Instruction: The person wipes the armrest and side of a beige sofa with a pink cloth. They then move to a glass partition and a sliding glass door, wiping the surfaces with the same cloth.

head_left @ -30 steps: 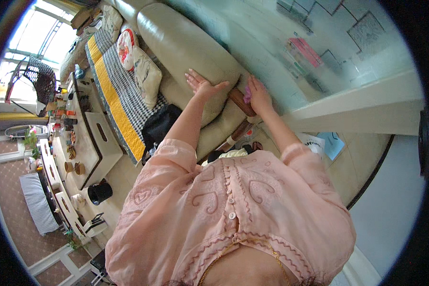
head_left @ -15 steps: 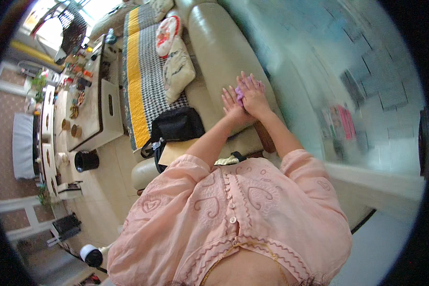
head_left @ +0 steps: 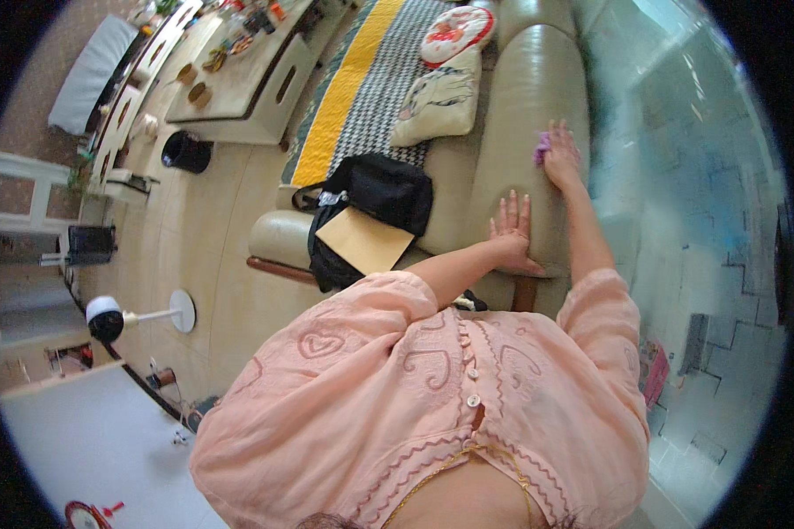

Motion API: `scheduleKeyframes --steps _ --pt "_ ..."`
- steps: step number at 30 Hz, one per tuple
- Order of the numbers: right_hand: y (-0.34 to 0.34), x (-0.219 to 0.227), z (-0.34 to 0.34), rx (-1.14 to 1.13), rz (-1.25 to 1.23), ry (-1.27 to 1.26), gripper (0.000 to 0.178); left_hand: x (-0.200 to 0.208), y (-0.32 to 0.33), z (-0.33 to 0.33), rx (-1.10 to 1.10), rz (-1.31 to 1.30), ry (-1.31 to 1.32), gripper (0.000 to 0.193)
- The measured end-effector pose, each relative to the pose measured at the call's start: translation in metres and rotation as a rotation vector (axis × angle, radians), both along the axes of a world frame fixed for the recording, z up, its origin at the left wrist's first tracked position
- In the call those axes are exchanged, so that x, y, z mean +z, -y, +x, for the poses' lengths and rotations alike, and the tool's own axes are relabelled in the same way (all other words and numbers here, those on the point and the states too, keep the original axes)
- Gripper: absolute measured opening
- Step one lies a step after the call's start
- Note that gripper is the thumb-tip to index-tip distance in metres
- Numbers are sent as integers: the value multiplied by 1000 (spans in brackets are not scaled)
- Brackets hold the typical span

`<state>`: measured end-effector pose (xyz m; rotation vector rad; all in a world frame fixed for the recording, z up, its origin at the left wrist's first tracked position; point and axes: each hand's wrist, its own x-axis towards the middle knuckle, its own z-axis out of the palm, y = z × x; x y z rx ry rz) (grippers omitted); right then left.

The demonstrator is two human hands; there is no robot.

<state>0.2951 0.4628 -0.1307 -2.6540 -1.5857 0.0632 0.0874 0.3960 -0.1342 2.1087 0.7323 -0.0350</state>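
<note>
A purple cloth (head_left: 541, 148) lies bunched under my right hand (head_left: 562, 161), which presses it onto the top of the cream leather sofa back (head_left: 525, 106). Part of the cloth shows beside the fingers; the rest is hidden beneath the palm. Closer to me, my left hand (head_left: 512, 236) rests flat on the same sofa back, fingers spread and holding nothing.
A black bag (head_left: 384, 194) and a tan envelope-like sheet (head_left: 363, 240) lie on the seat. Farther off are a patterned cushion (head_left: 441, 101), a round red-and-white cushion (head_left: 457, 37) and a yellow-striped seat cover (head_left: 348, 93). A black bin (head_left: 185, 152) stands on the floor.
My hands, together on the cloth before, are now apart. The right has slid the cloth farther along the sofa back; the left rests nearer to me. The view has shifted.
</note>
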Motion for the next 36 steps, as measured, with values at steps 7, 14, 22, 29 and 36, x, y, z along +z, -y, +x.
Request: scheduleKeyframes --steps 7,14,22,29,36 --pt "98 -10 -29 366 400 -312 53 3 0 1 48 -7 34 148" --pt "176 -11 -66 263 474 -508 50 -7 9 6 110 -13 92 151" --pt "100 -38 27 123 384 -526 49 -9 10 3 107 -13 129 152" --pt "51 -68 108 57 278 -297 52 -5 7 3 87 -28 113 153" --pt "143 -72 43 26 518 -737 52 -8 7 1 107 -2 172 148"
